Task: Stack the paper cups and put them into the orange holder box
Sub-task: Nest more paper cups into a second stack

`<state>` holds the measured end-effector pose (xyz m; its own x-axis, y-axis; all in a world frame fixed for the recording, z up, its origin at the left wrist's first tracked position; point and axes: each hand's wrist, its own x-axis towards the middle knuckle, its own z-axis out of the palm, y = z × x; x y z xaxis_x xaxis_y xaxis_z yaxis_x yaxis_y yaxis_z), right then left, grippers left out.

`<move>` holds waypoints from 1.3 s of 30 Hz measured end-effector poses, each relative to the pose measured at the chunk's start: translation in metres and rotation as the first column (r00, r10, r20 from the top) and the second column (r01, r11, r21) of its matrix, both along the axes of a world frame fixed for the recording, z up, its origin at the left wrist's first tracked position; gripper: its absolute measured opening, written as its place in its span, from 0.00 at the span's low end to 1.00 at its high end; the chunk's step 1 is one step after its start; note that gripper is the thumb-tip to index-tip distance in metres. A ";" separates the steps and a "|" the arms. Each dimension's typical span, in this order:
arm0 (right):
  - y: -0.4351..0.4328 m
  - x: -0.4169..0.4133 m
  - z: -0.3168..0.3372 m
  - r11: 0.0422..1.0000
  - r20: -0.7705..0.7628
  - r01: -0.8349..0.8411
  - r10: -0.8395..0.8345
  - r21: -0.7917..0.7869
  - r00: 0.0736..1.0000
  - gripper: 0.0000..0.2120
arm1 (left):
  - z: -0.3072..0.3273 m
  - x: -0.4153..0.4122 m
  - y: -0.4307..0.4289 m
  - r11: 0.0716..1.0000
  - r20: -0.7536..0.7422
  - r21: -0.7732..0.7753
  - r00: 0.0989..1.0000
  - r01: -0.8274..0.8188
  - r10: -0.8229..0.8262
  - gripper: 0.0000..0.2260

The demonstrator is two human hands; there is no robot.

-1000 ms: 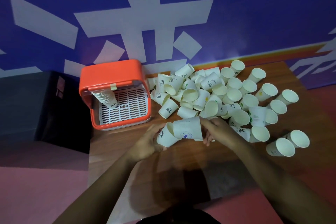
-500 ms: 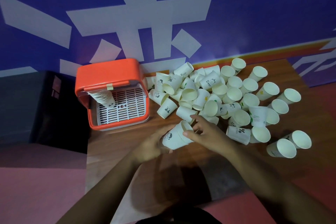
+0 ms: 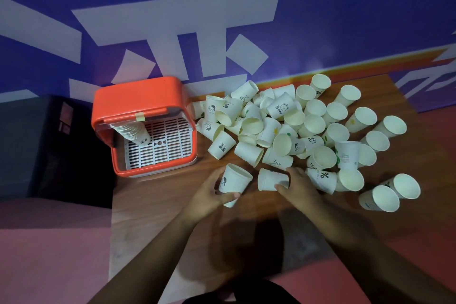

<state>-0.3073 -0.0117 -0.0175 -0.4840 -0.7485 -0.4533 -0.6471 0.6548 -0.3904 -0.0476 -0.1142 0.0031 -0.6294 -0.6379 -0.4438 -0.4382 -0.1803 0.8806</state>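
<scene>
Head view: the left grip [image 3: 209,195] curls round a tilted printed cup [image 3: 233,182], its mouth toward one o'clock, over the table [image 3: 153,195]. The right grip [image 3: 299,185] pinches a sideways cup [image 3: 271,179] just beside it at three o'clock. Loose cups [image 3: 308,131] heap at one o'clock. The orange holder box [image 3: 138,99] stands at ten o'clock, with a cup stack [image 3: 132,131] leaning inside.
</scene>
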 end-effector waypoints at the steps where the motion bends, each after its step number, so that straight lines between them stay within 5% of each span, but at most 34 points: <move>1: 0.001 -0.002 -0.007 0.999 -0.010 -0.031 0.031 0.018 0.999 0.34 | -0.002 0.000 0.001 1.000 0.007 0.006 1.000 -0.002 0.002 0.33; 10: -0.009 0.019 -0.038 0.926 -0.206 -0.355 0.375 0.128 0.904 0.29 | -0.026 0.011 0.003 0.999 0.124 0.035 0.992 -0.026 0.022 0.36; 14: -0.009 0.025 -0.024 0.998 0.136 -0.069 0.068 0.001 0.988 0.26 | -0.032 0.013 0.000 0.999 0.185 0.006 0.982 -0.034 0.032 0.34; 18: -0.010 0.019 0.007 0.925 0.530 0.351 -0.227 -0.145 0.817 0.20 | -0.025 0.007 -0.003 0.999 0.210 -0.029 0.977 0.024 -0.018 0.33; 21: -0.009 0.011 0.021 0.832 0.722 0.512 -0.219 -0.213 0.656 0.29 | -0.021 -0.005 -0.005 0.994 0.183 -0.050 0.979 0.098 -0.087 0.36; 26: -0.011 0.012 0.038 0.724 0.821 0.628 -0.152 -0.286 0.550 0.30 | -0.013 -0.041 -0.006 0.988 0.055 -0.006 0.987 0.151 -0.151 0.34; 32: -0.014 0.025 0.040 0.755 0.754 0.563 -0.142 -0.336 0.641 0.24 | -0.004 -0.066 -0.007 0.996 -0.063 0.053 0.996 0.067 -0.063 0.30; 36: -0.010 0.036 0.048 0.880 0.648 0.350 -0.066 -0.321 0.759 0.21 | -0.008 -0.062 -0.013 0.996 -0.071 0.077 0.997 -0.036 0.041 0.28; 39: -0.015 0.027 0.053 0.953 0.646 0.195 0.002 -0.233 0.763 0.21 | -0.013 -0.053 -0.015 0.997 -0.058 0.073 0.998 -0.023 0.027 0.30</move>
<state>-0.2801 -0.0264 0.0356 -0.2358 -0.8517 -0.4680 -0.1260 0.5043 -0.8543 -0.1003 -0.1296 -0.0101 -0.6400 -0.6214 -0.4519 -0.3801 -0.2551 0.8891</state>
